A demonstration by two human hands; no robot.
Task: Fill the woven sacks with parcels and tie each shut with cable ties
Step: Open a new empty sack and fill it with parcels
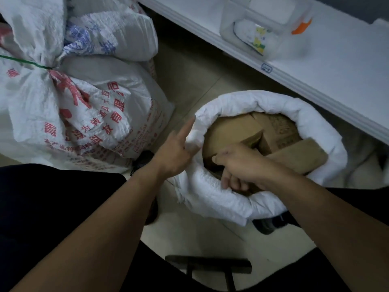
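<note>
Tied sack (80, 106) cut by left edge; red print unreadable.

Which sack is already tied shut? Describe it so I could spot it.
Look left of the open white sack full of brown parcels. The tied sack lies there on the floor, printed with red characters, its neck cinched by a green cable tie.
</note>
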